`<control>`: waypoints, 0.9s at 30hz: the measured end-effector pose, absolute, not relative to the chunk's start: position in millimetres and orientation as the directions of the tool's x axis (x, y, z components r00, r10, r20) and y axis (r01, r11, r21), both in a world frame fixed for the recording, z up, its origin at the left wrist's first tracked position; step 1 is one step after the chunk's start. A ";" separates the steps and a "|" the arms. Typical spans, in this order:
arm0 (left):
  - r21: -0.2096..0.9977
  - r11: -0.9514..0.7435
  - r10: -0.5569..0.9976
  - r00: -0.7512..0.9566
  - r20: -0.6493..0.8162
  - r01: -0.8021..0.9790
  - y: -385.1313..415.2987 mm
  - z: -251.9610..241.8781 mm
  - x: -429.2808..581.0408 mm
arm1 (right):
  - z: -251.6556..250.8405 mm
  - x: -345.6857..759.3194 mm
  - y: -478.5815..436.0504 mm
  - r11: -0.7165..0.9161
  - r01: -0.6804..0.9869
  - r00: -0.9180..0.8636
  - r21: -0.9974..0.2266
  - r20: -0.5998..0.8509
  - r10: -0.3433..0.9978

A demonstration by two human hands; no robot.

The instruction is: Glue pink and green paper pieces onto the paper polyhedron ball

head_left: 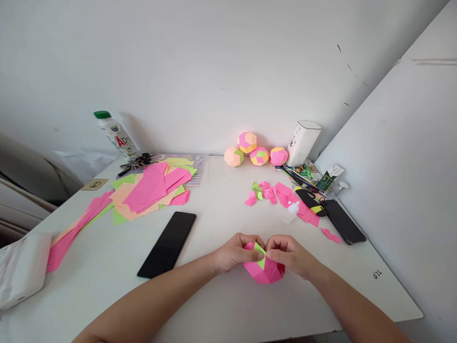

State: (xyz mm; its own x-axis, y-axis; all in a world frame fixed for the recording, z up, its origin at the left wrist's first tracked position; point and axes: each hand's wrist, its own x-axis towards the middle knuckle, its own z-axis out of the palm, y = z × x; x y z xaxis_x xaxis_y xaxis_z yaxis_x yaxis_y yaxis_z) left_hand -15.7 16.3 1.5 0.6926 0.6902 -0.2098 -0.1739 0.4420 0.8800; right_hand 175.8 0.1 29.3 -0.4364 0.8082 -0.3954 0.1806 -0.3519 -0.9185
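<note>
Two hands pinch a pink paper ball (262, 275) with a green piece, near the front of the white table (214, 305).
The left hand (233, 253) has its thumb and fingers closed on the ball's left side, at the green piece; the right hand (293, 256) is drawn into a pinch on its upper edge, just beside the left fingertips. Beyond them lie folded paper pieces (282, 189), with four paper balls (259, 156) by the wall. A black phone (167, 245) lies left of the hands, near loose paper sheets (146, 188).
</note>
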 end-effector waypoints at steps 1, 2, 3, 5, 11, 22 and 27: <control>0.880 0.443 0.691 0.691 -0.213 -0.171 16.5 1.3 -15.8 | 29.8 175.1 0.1 -0.365 0.176 -0.440 -0.914 -0.404 0.802; 0.880 0.444 0.691 0.690 -0.216 -0.169 16.6 1.1 -16.0 | 30.3 174.6 0.2 -0.375 0.173 -0.442 -0.911 -0.412 0.797; 0.880 0.443 0.692 0.689 -0.216 -0.169 16.8 0.9 -16.2 | 30.5 174.4 0.2 -0.379 0.170 -0.443 -0.910 -0.414 0.795; 0.880 0.442 0.694 0.687 -0.214 -0.173 17.0 0.2 -16.5 | 30.0 174.4 0.3 -0.375 0.165 -0.450 -0.912 -0.408 0.795; 0.890 0.425 0.701 0.682 -0.207 -0.166 15.3 -1.2 -15.5 | 25.7 175.2 -1.2 -0.308 0.190 -0.440 -0.932 -0.362 0.822; 0.845 0.434 0.719 0.685 -0.115 -0.313 19.0 -3.7 -15.4 | 31.4 177.3 -0.9 -0.186 0.073 -0.393 -0.980 -0.199 0.898; 0.830 0.441 0.734 0.669 -0.114 -0.342 17.9 -1.0 -15.9 | 28.5 180.7 0.8 -0.239 0.091 -0.399 -0.967 -0.255 0.881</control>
State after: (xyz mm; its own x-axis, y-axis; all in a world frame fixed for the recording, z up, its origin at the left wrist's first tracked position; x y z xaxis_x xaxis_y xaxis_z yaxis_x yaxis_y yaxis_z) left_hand -15.9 17.9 -1.0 0.6692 0.7343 -0.1143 -0.3418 0.4408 0.8300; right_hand 180.7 0.8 28.5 -0.3993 0.8806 -0.2553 0.0915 -0.2388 -0.9667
